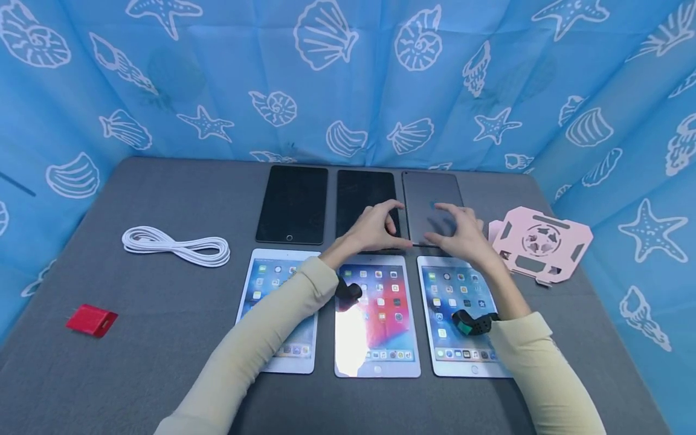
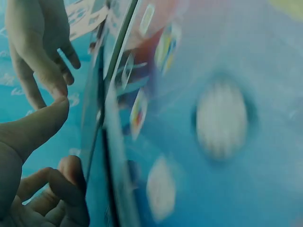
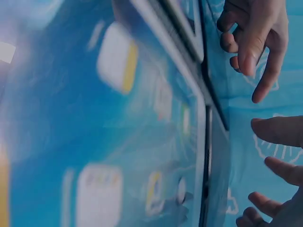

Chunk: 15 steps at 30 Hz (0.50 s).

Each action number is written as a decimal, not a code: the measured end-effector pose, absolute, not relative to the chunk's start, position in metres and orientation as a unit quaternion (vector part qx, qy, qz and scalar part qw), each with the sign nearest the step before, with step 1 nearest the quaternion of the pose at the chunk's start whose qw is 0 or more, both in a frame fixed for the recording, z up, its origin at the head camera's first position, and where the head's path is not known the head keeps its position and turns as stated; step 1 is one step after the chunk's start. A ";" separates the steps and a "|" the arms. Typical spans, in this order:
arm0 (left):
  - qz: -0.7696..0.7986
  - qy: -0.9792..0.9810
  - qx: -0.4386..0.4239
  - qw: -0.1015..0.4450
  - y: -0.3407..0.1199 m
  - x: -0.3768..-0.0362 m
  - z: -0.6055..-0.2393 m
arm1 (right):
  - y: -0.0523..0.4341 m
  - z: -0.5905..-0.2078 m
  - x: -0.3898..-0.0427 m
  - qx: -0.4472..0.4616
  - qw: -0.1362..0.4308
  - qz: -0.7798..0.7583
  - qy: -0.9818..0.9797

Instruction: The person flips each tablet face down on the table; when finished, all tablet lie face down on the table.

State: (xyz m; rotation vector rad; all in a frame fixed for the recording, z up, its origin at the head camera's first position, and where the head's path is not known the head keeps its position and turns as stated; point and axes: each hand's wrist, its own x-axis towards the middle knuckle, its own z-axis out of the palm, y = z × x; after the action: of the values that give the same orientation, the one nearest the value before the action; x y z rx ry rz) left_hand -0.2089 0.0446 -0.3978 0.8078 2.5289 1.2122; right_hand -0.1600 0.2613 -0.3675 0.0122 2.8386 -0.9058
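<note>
My left hand (image 1: 375,229) hovers over the lower right part of a dark-screened tablet (image 1: 364,196), its thumb and index finger spread apart and the other fingers bent. My right hand (image 1: 462,234) is over the lower part of a tablet (image 1: 429,193) lying with its grey back up, thumb and index finger spread. Nothing shows between the fingers of either hand. In the left wrist view, the two thumb tips point toward each other. Below the wrists lie a lit white tablet (image 1: 380,290) in the middle and another lit tablet (image 1: 446,314) on the right.
A third lit tablet (image 1: 304,350) lies partly under the left sleeve, with a dark tablet (image 1: 293,202) behind it. A white coiled cable (image 1: 209,244) and a red charger plug (image 1: 89,320) lie left. A pink folding stand (image 1: 565,241) is right. A blue curtain (image 1: 228,72) encloses the table.
</note>
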 end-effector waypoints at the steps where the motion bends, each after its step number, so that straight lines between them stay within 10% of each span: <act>1: 0.409 0.862 0.278 0.110 0.039 -0.210 -0.396 | 0.259 -0.366 -0.161 -0.001 0.077 -0.311 0.947; 15: 0.365 0.888 0.261 0.098 -0.044 -0.223 -0.384 | 0.225 -0.360 -0.172 -0.030 0.066 -0.400 0.914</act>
State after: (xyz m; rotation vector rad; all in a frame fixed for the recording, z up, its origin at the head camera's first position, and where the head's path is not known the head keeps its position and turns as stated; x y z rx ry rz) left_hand -0.2226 -0.0441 -0.3843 0.7715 2.6291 1.0791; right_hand -0.1720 0.2252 -0.3595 -0.0899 2.7556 -1.2056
